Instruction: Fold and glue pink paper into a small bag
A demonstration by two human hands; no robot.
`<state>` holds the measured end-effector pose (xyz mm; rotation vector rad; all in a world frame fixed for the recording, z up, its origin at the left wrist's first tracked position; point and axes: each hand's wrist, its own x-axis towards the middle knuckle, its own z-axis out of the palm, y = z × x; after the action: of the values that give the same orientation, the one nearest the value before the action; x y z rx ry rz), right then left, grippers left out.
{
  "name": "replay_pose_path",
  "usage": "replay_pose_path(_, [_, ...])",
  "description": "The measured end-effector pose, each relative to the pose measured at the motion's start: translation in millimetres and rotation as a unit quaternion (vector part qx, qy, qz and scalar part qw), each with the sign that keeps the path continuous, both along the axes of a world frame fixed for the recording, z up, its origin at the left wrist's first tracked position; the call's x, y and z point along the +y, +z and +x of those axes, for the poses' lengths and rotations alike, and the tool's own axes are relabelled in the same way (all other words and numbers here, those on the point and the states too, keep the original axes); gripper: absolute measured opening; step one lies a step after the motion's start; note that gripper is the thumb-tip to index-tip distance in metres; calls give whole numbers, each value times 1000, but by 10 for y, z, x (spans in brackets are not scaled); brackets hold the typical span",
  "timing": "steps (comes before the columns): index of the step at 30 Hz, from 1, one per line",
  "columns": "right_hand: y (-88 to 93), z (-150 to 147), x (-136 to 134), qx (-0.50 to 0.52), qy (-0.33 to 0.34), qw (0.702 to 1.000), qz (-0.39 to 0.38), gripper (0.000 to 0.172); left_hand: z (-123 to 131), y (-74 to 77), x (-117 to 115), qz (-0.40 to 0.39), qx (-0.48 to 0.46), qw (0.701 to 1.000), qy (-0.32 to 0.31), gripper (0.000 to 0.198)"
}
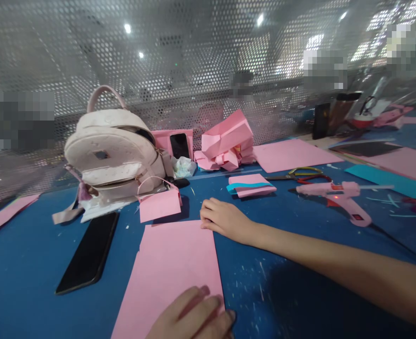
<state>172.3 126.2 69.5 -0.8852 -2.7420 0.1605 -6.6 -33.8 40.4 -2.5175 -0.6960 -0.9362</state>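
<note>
A long pink paper sheet [174, 268] lies on the blue table [34, 263] in front of me. My left hand [193, 315] rests flat on its near edge, fingers stretched out and lying on the paper. My right hand [224, 219] reaches across from the right and presses on the sheet's far right corner with its fingers curled down. A small pink paper bag [160, 202] with a loop handle stands just beyond the sheet.
A pale pink backpack [114, 153] sits at the back left, a black phone [89, 252] lies left of the sheet. Crumpled pink paper [225, 139], another phone [179, 145], folded pink-and-teal paper [250, 184], scissors [299, 175] and a pink glue gun [338, 195] lie to the right. A perforated metal screen stands behind.
</note>
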Motion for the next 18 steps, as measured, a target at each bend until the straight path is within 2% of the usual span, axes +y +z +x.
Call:
replay_pose_path(1, [5,2,-3,0,1,1000,-1,15,-10,53,47,10,-12,1000,-16,19])
replay_pose_path(2, [10,3,-5,1,1,1000,-1,15,-30,108,87,16,24,999,-40,23])
replay_pose_path(7, [11,11,-7,2,3,1000,1,16,-164,281,174,-5,165,985,-41,35])
replay_pose_path(13, [17,9,-5,2,2,1000,-2,17,-204,281,167,-9,176,983,-57,35])
replay_pose_path(18, [45,11,-20,-6,2,1000,-4,15,-231,182,166,-1,214,975,-64,34])
